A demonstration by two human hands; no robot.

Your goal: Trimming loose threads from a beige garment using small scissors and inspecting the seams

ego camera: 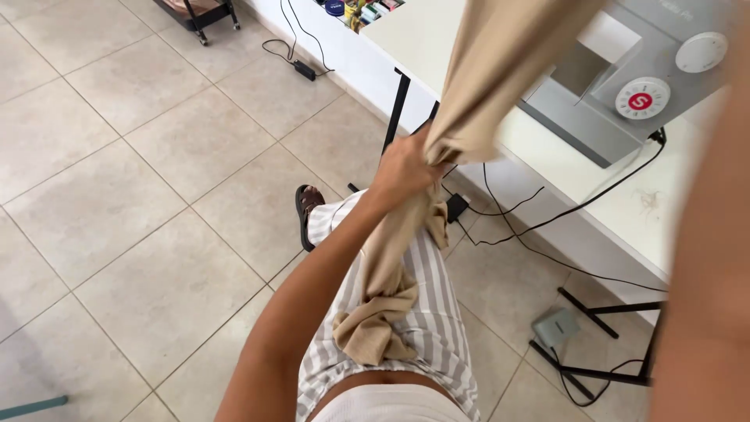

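The head view is showing the left hand squeezing shut around a long, soft, tan cloth in the middle of the frame, so the cloth is hanging in a bunch down onto the grey and white striped trousers. The cloth is running up past the grey sewing machine on the white table at the upper right, pulled fairly straight. The right arm is filling the right edge, but its hand is out of sight, so I cannot tell its grip.
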